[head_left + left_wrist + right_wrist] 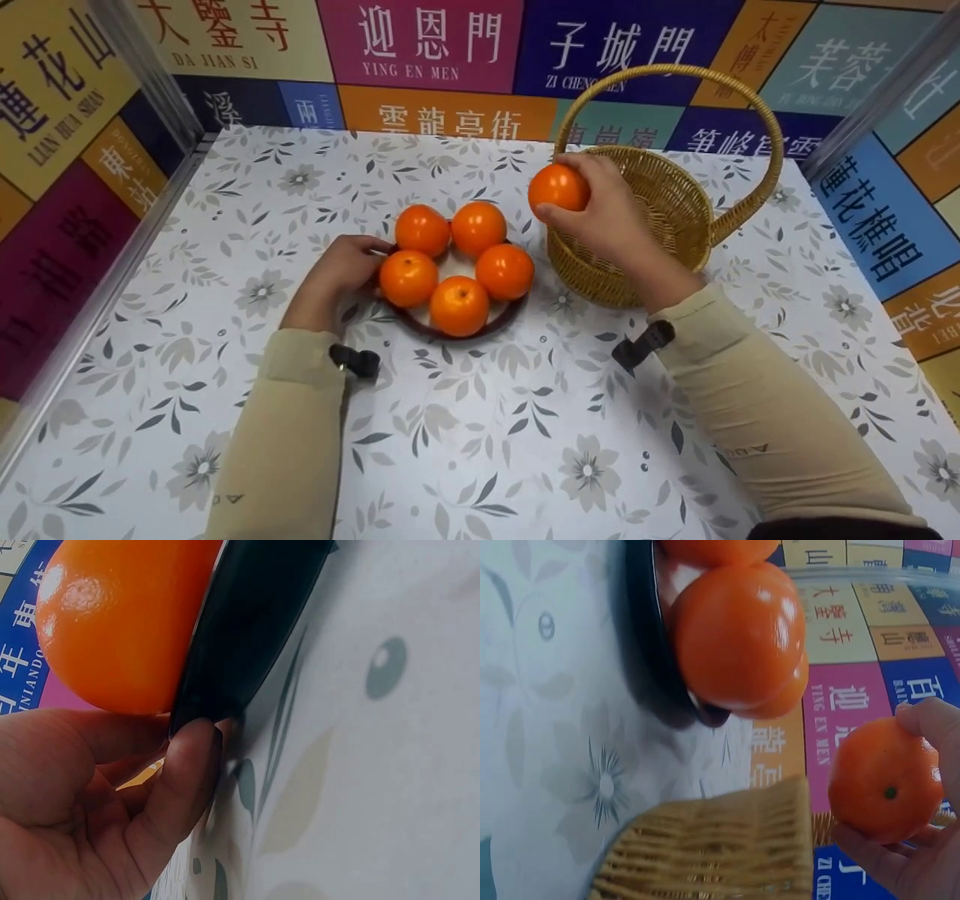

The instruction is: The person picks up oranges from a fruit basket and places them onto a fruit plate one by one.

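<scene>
My right hand (606, 214) grips an orange (557, 190) over the left rim of a wicker basket (589, 271). In the right wrist view, thumb and fingers curl round that orange (885, 784), its small green stem spot showing. My left hand (341, 271) is at the left edge of a dark, shallow plate (501, 322). The left wrist view shows its thumb and fingers pinching the plate's rim (244, 622). Several oranges (459, 306) lie in a ring on the plate, around its pale middle. Part of the left fingers is hidden behind the plate and fruit.
The basket's tall arched handle (776, 142) rises at the right. A white tablecloth (480, 450) with grey flowers and leaves covers the table. Colourful panels (420, 45) with Chinese lettering stand along the back and both sides.
</scene>
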Tool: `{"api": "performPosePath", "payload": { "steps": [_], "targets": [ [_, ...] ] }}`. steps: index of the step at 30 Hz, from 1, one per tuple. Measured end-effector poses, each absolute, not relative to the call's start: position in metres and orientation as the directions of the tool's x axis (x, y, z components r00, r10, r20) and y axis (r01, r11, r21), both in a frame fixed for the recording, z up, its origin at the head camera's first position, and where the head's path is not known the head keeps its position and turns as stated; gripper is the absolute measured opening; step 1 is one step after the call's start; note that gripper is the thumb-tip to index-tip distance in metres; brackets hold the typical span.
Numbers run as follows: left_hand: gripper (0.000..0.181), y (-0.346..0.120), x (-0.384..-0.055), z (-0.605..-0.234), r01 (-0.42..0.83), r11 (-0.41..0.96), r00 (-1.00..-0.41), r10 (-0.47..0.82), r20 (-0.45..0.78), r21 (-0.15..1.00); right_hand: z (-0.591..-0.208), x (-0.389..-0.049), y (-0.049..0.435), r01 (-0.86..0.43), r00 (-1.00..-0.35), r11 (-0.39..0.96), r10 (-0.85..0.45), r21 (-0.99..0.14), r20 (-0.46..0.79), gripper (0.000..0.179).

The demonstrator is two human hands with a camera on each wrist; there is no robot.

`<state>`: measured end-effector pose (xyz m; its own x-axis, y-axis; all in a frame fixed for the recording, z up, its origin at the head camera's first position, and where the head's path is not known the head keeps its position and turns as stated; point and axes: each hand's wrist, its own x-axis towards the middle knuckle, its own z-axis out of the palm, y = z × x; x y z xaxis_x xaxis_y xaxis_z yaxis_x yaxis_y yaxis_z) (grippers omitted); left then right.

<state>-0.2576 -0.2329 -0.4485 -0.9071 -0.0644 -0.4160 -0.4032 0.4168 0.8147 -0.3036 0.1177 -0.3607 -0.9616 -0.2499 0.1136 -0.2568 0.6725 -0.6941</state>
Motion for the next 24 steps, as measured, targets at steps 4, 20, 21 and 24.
{"api": "performPosePath", "payload": {
  "steps": [4, 20, 21, 24],
  "targets": [
    [0.036, -0.232, -0.257, -0.448, -0.434, 0.359, -0.896, -0.072, -0.439, 0.827, -0.363, -0.296, 0.104, -0.29, -0.952, 0.648, -0.275, -0.704, 0.139, 0.071],
    [0.035, -0.232, -0.257, -0.449, -0.406, 0.378, -0.907, -0.058, -0.417, 0.832, -0.384, -0.265, 0.051, -0.416, -0.895, 0.599, -0.403, -0.684, 0.191, 0.069],
    [0.035, -0.233, -0.257, -0.449, -0.406, 0.375, -0.907, -0.058, -0.416, 0.833, -0.385, -0.264, 0.049, -0.431, -0.888, 0.598, -0.416, -0.676, 0.198, 0.069],
    [0.035, -0.233, -0.257, -0.45, -0.414, 0.36, -0.905, -0.059, -0.422, 0.836, -0.389, -0.262, 0.044, -0.47, -0.869, 0.608, -0.446, -0.64, 0.214, 0.069]
  ]
}}
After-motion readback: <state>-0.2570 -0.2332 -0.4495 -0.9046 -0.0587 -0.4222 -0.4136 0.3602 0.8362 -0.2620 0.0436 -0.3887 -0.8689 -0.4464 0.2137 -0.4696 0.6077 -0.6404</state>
